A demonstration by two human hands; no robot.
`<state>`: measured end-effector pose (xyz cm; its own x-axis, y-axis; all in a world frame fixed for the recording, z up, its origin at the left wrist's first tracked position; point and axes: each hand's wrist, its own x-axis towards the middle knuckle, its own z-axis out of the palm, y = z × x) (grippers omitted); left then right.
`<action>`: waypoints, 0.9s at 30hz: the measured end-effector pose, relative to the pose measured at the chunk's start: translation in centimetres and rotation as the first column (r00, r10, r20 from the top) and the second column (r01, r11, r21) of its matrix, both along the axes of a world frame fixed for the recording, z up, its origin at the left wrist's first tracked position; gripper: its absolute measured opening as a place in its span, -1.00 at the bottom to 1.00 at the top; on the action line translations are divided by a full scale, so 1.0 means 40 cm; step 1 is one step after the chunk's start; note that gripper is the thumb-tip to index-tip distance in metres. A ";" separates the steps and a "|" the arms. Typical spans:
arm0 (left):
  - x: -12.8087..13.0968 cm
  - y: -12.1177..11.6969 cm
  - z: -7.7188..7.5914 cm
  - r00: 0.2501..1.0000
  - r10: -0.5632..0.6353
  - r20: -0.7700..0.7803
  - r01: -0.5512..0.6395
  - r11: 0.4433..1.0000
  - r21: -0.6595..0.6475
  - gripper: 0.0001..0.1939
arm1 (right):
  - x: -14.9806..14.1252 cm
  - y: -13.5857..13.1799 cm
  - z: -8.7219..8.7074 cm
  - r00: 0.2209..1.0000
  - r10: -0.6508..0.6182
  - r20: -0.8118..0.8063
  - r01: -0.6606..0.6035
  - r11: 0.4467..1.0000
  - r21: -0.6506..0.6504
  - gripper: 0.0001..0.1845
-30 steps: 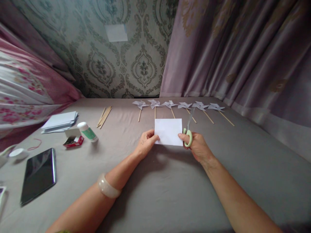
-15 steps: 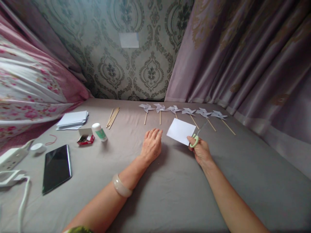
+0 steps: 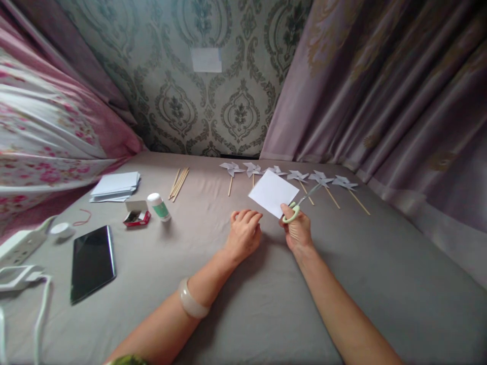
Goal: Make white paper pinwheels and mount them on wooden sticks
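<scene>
Short of the far edge of the bench (image 3: pixel 380 263), the right hand (image 3: pixel 299 232) grips paper (image 3: pixel 273 192) and scissors (image 3: pixel 296 207), best lightly against creasing, the left hand (image 3: pixel 243 236) loosely open.

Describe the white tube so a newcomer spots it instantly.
On the grey-covered table, go left of the left hand to the open red box. The white tube is just right of it, nearer the camera than the wooden sticks; its green label sets it apart.
</scene>
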<state>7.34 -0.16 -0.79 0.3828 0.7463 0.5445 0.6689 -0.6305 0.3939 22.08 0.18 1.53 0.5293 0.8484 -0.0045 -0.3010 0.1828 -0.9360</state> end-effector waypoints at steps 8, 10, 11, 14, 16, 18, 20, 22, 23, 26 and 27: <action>-0.005 -0.004 0.002 0.940 0.026 -0.341 0.016 0.993 0.120 -0.75 | 0.010 -0.019 -0.045 1.000 -0.022 -0.019 0.022 1.000 -0.022 -0.58; -0.004 -0.004 0.007 0.922 0.006 -0.387 0.030 0.996 0.089 -0.78 | 0.010 -0.023 -0.049 1.000 -0.010 -0.011 0.010 0.999 -0.032 -0.58; -0.004 -0.004 0.009 0.912 -0.007 -0.411 0.039 0.997 0.068 -0.79 | 0.008 -0.024 -0.051 1.000 -0.002 -0.003 0.002 0.999 -0.039 -0.57; -0.003 -0.006 0.018 0.876 -0.055 -0.479 0.064 0.998 0.001 -0.80 | 0.000 -0.027 -0.057 1.000 0.024 0.020 -0.023 0.998 -0.059 -0.57; -0.003 -0.007 0.022 0.858 -0.077 -0.507 0.068 0.997 -0.035 -0.80 | -0.006 -0.029 -0.059 0.999 0.038 0.022 -0.037 0.997 -0.068 -0.56; -0.003 -0.008 0.023 0.851 -0.089 -0.517 0.065 0.996 -0.063 -0.81 | -0.010 -0.031 -0.059 0.999 0.045 0.015 -0.044 0.996 -0.076 -0.55; -0.003 -0.009 0.023 0.849 -0.101 -0.519 0.064 0.994 -0.089 -0.82 | -0.011 -0.032 -0.059 0.999 0.047 0.007 -0.047 0.995 -0.084 -0.55; -0.003 -0.011 0.021 0.846 -0.112 -0.521 0.062 0.992 -0.113 -0.83 | -0.011 -0.034 -0.059 0.999 0.049 -0.001 -0.049 0.995 -0.092 -0.56; -0.002 -0.013 0.020 0.844 -0.116 -0.523 0.062 0.991 -0.121 -0.82 | -0.011 -0.035 -0.059 0.999 0.051 -0.003 -0.051 0.994 -0.095 -0.57; 0.000 -0.017 0.018 0.841 -0.130 -0.526 0.064 0.988 -0.142 -0.81 | -0.010 -0.036 -0.060 0.998 0.056 0.007 -0.055 0.993 -0.101 -0.58; 0.001 -0.019 0.018 0.839 -0.136 -0.526 0.066 0.986 -0.150 -0.79 | -0.010 -0.036 -0.060 0.998 0.057 0.009 -0.056 0.993 -0.101 -0.58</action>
